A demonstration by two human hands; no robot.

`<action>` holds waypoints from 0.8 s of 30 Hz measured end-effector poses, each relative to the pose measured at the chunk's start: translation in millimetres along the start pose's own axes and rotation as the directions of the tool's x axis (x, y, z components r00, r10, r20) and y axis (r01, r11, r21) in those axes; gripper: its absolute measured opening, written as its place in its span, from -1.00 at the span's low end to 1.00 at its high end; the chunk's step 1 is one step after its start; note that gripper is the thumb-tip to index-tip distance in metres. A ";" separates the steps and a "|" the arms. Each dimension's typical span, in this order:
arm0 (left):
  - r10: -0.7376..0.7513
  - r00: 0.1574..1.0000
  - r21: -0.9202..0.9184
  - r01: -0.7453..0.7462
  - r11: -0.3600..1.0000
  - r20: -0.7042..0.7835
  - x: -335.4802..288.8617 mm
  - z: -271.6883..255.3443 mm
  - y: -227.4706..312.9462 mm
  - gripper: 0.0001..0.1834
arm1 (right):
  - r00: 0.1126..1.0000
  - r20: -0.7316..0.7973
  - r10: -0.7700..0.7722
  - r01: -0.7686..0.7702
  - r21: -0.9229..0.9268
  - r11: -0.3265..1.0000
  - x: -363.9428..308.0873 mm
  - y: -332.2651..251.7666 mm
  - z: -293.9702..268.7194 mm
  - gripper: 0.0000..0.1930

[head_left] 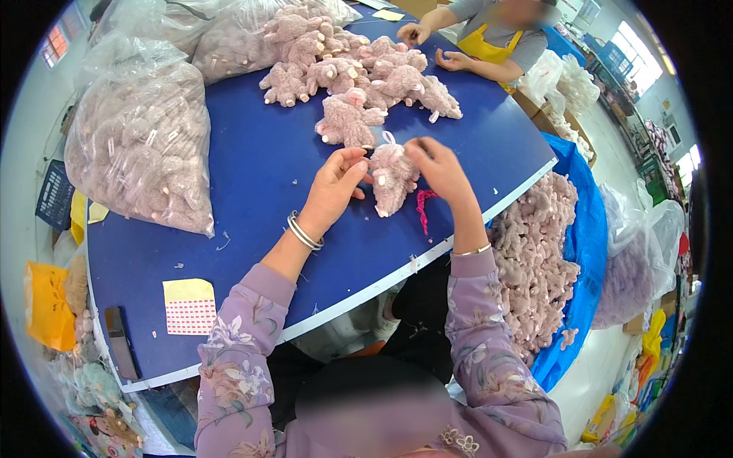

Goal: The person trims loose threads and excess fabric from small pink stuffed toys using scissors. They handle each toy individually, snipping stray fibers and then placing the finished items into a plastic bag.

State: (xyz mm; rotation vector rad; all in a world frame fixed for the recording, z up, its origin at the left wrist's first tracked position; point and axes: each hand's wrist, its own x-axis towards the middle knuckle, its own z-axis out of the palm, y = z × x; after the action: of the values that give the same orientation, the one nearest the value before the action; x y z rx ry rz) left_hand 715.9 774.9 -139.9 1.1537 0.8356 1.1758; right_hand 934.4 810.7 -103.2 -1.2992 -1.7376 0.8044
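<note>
Where a pinkish plush toy (395, 183) sits between them at the blue table (259, 229), left hand (334, 187) loosely parted; right hand (444, 174) bent at its edge, grip unclear.

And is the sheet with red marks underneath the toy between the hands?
No, the sheet lies near the left sleeve, well away from the toy.

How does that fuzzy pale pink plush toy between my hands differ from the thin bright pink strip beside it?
The fuzzy pale pink plush toy is plump; the thin bright pink strip is bent. The toy looks muted, the strip vivid. The toy sits between your left hand and right hand; the strip lies untouched. Both are pinkish.
</note>
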 end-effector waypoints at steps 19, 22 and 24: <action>0.025 0.992 0.114 -0.039 0.993 0.125 -8.1 4.2 7.8 -0.63 | 0.977 0.082 0.198 -0.195 0.724 0.661 -7.2 -15.0 28.4 -0.83; 0.081 0.987 0.078 -0.092 0.993 0.136 -10.7 7.2 6.5 -0.65 | 0.986 0.006 0.169 -0.136 0.619 0.774 -5.0 -5.8 26.6 -0.90; 0.029 0.984 0.079 -0.044 0.996 0.174 -9.6 2.9 2.5 -0.66 | 0.977 -0.076 0.197 -0.096 0.672 0.735 -2.3 -4.9 26.1 -0.90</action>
State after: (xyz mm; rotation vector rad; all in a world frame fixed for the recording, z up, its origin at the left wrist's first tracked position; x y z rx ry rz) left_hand 715.8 764.8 -137.5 1.3232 0.7386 1.0624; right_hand 909.6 806.5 -111.9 -0.9614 -1.0662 1.2513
